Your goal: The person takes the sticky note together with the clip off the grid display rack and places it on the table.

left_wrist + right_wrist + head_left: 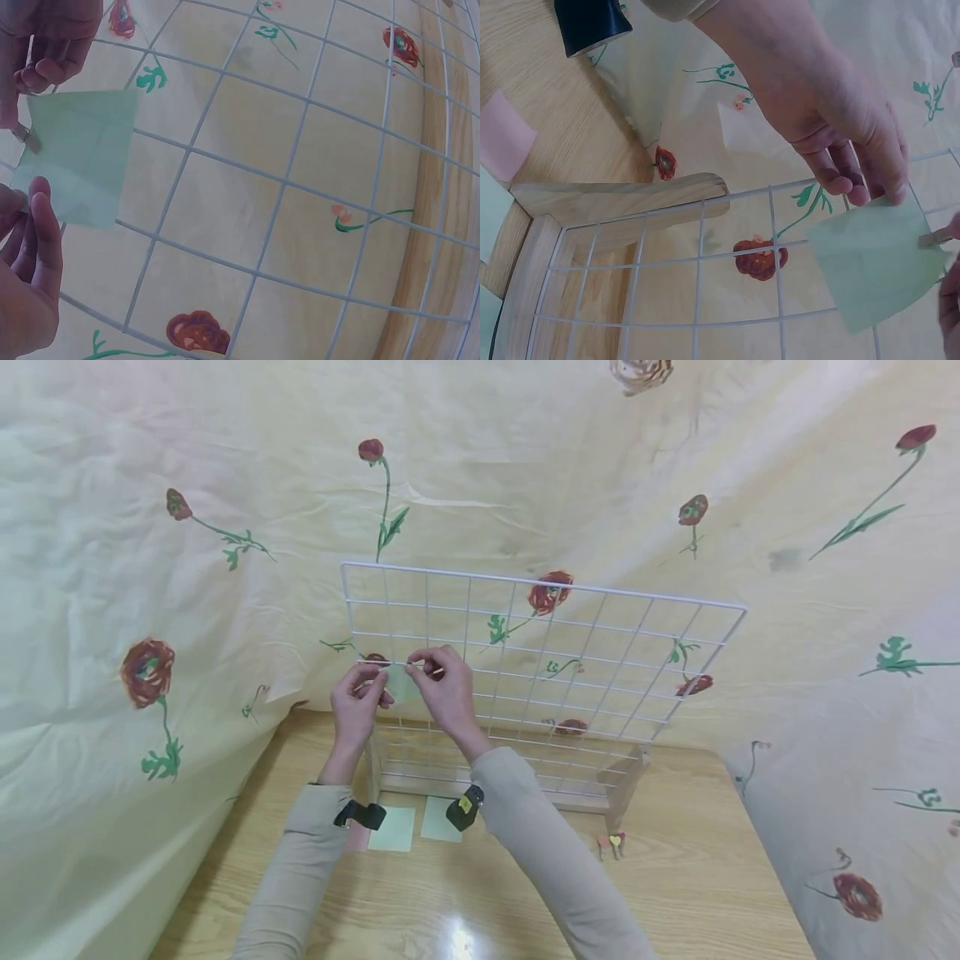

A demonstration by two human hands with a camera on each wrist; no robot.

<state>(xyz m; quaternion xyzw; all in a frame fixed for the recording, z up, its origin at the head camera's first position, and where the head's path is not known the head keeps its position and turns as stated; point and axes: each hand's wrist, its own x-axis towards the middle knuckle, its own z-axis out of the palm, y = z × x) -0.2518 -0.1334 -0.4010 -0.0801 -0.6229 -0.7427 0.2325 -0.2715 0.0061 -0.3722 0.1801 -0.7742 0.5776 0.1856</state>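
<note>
A pale green paper square (402, 687) is held up against the left part of a white wire grid (637, 596). My left hand (356, 700) pinches the paper's left edge between thumb and fingers. Across from it, my right hand (450, 695) pinches a small wooden peg (933, 238), seen in the right wrist view. Its tip overlaps the paper's upper edge, by a grid wire. Whether the peg grips the wire too, I cannot tell. In the left wrist view the paper (86, 157) hangs in front of the grid, slightly tilted.
Wooden feet (624, 789) hold the grid upright on a wood-grain table (690, 877). Before it lie a pink paper square (358, 837) and two pale green ones, one (392, 831) partly beside my left wrist. Small heart-topped pegs (617, 842) lie at the right. Flowered cloth (247, 568) surrounds the table.
</note>
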